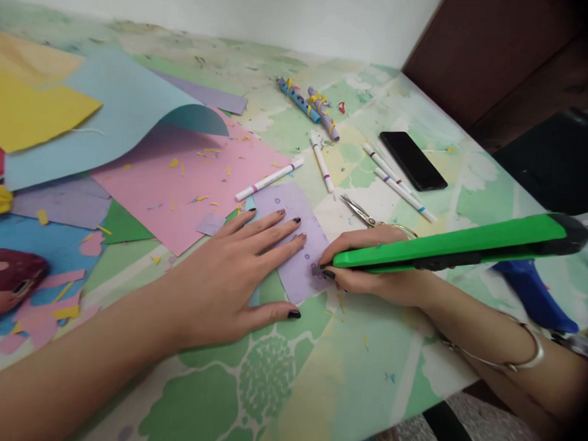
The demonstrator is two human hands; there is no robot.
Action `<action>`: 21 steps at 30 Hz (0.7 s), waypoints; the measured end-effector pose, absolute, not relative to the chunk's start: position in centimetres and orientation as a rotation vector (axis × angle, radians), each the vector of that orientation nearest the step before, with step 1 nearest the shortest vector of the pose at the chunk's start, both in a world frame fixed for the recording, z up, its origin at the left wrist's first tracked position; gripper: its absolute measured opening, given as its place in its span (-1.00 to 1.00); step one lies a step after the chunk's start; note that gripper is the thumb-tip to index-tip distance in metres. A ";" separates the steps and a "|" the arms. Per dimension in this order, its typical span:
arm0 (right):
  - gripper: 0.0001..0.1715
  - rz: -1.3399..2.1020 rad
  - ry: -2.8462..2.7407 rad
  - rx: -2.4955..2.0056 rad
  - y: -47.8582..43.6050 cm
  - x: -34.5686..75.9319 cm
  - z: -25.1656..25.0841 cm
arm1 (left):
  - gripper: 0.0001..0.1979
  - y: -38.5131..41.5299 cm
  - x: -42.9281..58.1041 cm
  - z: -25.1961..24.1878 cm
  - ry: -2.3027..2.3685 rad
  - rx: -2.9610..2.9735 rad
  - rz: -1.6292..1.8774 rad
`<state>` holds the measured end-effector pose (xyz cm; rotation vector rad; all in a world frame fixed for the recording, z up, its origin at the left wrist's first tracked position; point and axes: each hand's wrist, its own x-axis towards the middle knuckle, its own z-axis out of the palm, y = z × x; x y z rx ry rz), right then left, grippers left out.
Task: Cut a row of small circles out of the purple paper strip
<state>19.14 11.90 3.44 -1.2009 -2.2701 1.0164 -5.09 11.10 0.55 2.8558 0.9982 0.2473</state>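
My left hand (pixel 239 270) lies flat with its fingers spread, the fingertips pressing on a small purple paper (pixel 299 214) that has little drawn circles on it. In my right hand (pixel 374 268) is a green box cutter (pixel 447 242) with a black slider and black end. Its tip meets the paper's right side, near one of the circles. Just beyond my right hand lie scissors (pixel 366 213), slightly opened, with part of the handles hidden behind the hand and cutter.
Coloured sheets, including a curled light blue one (pixel 105 117) and a pink one (pixel 199 172), spread over the left. White markers (pixel 271 179), a black phone (pixel 412 160) and two decorated paper tubes (pixel 298 100) lie farther back. A maroon object (pixel 12 275) sits at the left edge.
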 end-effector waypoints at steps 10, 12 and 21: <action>-0.91 0.863 -2.275 -1.130 11.7 19.4 2.0 | -0.27 10.8 -4.8 0.5 1.032 2.829 0.233; -0.91 0.767 -2.280 -1.156 11.4 19.2 1.9 | -0.28 10.8 -4.8 0.6 1.032 2.828 0.232; -0.91 0.726 -2.258 -1.242 10.9 19.0 2.4 | -0.26 9.6 -4.1 1.2 1.050 2.840 0.282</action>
